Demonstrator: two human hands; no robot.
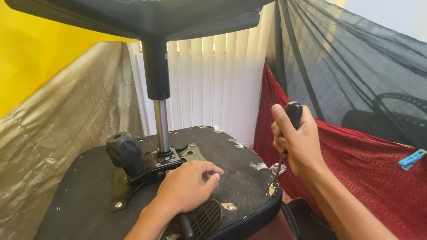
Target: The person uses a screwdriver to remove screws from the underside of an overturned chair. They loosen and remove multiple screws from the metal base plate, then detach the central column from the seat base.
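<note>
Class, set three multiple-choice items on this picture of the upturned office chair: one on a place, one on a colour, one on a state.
1. Where does the tip of the black-handled screwdriver meet the black fabric chair seat underside?
A. at its right edge
B. at the centre plate
C. on the round black knob

2. What colour is the small plastic clip on the red cloth?
A. green
B. blue
C. white

3. How is the left hand?
A. gripping the shiny metal column
B. raised in the air
C. resting knuckles-up on the seat underside

Answers: 1 A, the shaft ends at a screw by the right rim. 2 B, the clip is light blue. 3 C, it lies on the fabric holding nothing, while the right hand grips the handle.
</note>
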